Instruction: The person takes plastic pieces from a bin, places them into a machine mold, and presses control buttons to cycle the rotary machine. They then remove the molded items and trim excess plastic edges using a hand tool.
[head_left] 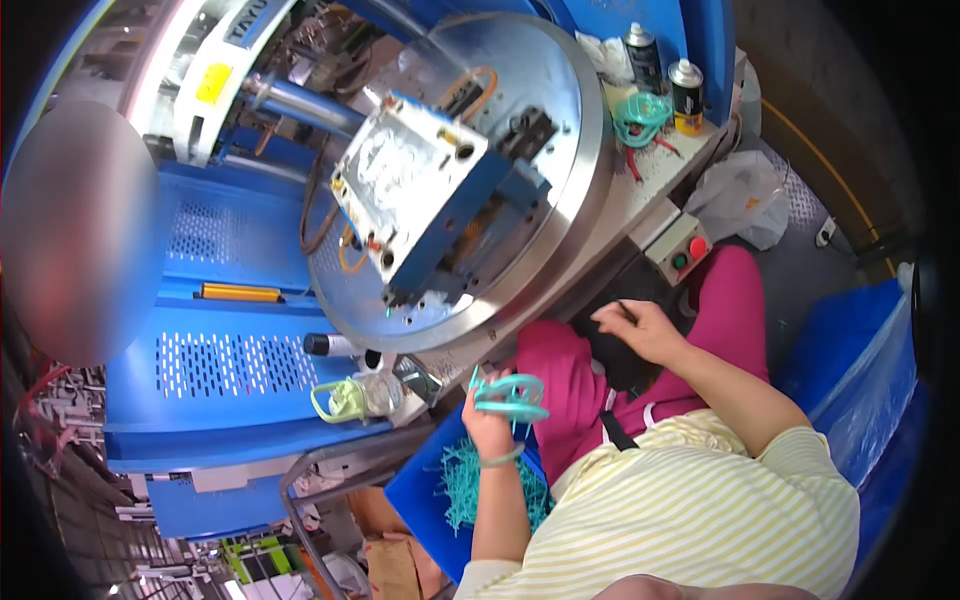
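Note:
My left hand (487,425), with a band at its wrist, is closed on a turquoise looped plastic part (512,398). Below that hand, a blue bin (425,500) contains many thin turquoise plastic scraps (465,485). My right hand (645,332) is apart from it, above my lap, with its fingers curled in a pinch. Something small and dark may be between those fingertips, but I cannot make it out. Ahead of both hands, a metal mould block (410,185) sits on a round steel turntable (590,130).
A control box with red and green buttons (683,252) is by my right knee. Two spray cans (686,95) and turquoise looped parts (642,118) stand on the machine ledge. A bottle (365,396) lies left of the turntable. A lined blue bin (850,340) is at right.

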